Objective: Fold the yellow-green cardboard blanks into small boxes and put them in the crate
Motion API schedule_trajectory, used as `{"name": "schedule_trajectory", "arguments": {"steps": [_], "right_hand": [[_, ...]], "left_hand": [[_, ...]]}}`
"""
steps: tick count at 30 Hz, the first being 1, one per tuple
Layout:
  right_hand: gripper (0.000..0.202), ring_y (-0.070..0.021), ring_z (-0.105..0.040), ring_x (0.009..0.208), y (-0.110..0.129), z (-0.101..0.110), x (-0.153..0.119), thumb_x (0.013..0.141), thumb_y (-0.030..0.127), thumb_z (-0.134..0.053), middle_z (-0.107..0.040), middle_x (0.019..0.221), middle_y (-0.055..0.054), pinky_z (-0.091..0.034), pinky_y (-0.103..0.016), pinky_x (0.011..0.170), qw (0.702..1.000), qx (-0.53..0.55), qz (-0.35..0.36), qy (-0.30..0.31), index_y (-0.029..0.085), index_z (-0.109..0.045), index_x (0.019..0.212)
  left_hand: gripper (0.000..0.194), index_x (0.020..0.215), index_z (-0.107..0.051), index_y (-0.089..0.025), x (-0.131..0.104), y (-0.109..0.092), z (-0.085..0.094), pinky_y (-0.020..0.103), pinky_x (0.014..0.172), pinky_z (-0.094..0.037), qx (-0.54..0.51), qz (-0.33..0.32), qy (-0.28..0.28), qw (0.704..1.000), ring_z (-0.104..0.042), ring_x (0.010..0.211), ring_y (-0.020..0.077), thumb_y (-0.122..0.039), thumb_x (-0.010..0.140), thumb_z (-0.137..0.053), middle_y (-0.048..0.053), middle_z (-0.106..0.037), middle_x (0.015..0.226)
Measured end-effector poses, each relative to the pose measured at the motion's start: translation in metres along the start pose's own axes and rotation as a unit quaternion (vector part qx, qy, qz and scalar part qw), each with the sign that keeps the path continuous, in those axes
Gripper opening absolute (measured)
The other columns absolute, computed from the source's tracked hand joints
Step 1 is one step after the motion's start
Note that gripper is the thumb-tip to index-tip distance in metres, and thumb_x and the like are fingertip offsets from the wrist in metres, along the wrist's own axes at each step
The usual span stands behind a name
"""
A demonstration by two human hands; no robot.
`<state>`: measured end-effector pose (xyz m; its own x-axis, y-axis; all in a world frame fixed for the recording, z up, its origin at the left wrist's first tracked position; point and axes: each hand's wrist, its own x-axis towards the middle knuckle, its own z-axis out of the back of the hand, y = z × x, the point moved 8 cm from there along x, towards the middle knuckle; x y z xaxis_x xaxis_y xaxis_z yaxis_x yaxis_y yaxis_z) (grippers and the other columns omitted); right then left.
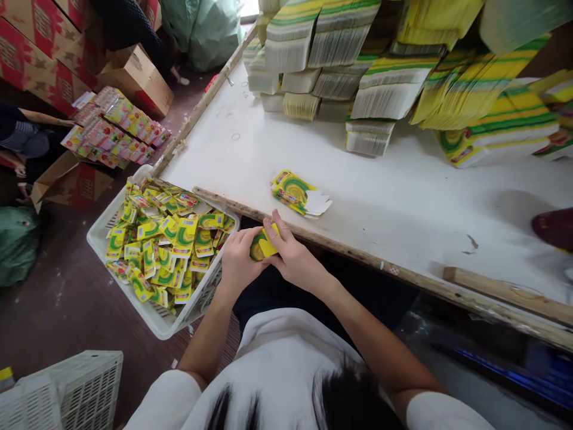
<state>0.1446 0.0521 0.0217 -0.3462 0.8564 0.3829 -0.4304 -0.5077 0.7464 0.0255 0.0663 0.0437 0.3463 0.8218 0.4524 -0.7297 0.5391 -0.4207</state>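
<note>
Both hands meet just off the near edge of the white table (353,209), around a small yellow and green packet (264,245). My left hand (242,257) grips its left side, with the fingers bent over it. My right hand (290,254) pinches the right side between thumb and fingers. Part of the packet is hidden behind the fingers. Beyond the hands, a few flat yellow-green cartons (295,190) with white flaps lie on the table. To the left of my left hand, a white basket (168,328) is heaped with yellow-green packets (168,239).
Tall stacks of flat cartons (389,83) stand at the table's far side. A wooden strip (505,292) lies at the right. On the floor at left are cardboard boxes (138,77), pink packs (116,128), a green bag (18,245), an empty crate (89,388) and two people partly in view.
</note>
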Motion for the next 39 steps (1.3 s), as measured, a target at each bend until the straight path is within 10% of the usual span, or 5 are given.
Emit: {"name": "schedule_trajectory", "arguments": {"steps": [4,12,23,32,39], "right_hand": [[0.037,-0.0291,-0.043,0.144,-0.001,0.021,0.002,0.096,0.023,-0.059,-0.036,0.161,-0.013,-0.041,-0.050,0.117,0.999,0.025,0.028,0.002,0.025,-0.065,0.132],[0.028,-0.0301,-0.044,0.143,-0.009,0.030,0.010,0.083,0.020,-0.074,-0.047,0.154,-0.013,-0.040,-0.049,0.117,0.994,0.107,0.000,-0.014,0.024,-0.077,0.111],[0.074,-0.0255,-0.020,0.155,-0.008,0.002,0.012,0.097,0.027,-0.053,-0.019,0.168,-0.012,-0.027,-0.050,0.124,0.995,0.101,-0.005,-0.013,0.026,-0.015,0.162],[0.045,-0.0347,-0.059,0.113,-0.075,0.074,0.043,0.093,0.020,-0.056,-0.064,0.121,-0.021,-0.047,-0.050,0.100,0.953,-0.201,-0.173,-0.148,0.010,-0.054,0.137],[0.028,-0.0320,-0.059,0.102,-0.100,0.067,0.050,0.090,0.011,-0.056,-0.066,0.112,-0.019,-0.043,-0.042,0.090,0.901,-0.357,-0.237,-0.062,0.010,-0.062,0.117]], "left_hand": [[0.052,0.120,-0.061,-0.022,0.004,0.000,0.002,0.039,0.094,-0.050,-0.031,-0.001,0.008,0.999,-0.068,0.103,0.0272,-0.039,0.074,-0.078,0.008,-0.072,0.114],[0.052,0.120,-0.061,-0.018,0.012,-0.009,0.006,0.040,0.092,-0.049,0.031,-0.044,-0.012,0.998,-0.068,0.099,0.0288,-0.034,0.074,-0.078,0.010,-0.073,0.111],[0.050,0.120,-0.062,-0.021,0.008,0.005,0.000,0.042,0.097,-0.047,0.020,0.014,-0.020,1.000,-0.067,0.104,0.0293,-0.035,0.074,-0.076,0.009,-0.072,0.113],[0.100,0.146,-0.042,-0.008,-0.029,0.112,0.132,0.055,0.116,-0.032,0.183,0.213,-0.294,0.914,-0.046,0.137,0.0391,-0.054,0.068,-0.084,0.026,-0.049,0.145],[0.034,0.113,-0.068,-0.018,-0.013,0.074,0.052,0.042,0.107,-0.046,-0.021,0.124,-0.132,0.983,-0.062,0.118,0.0245,-0.039,0.087,-0.071,0.011,-0.069,0.120]]}}
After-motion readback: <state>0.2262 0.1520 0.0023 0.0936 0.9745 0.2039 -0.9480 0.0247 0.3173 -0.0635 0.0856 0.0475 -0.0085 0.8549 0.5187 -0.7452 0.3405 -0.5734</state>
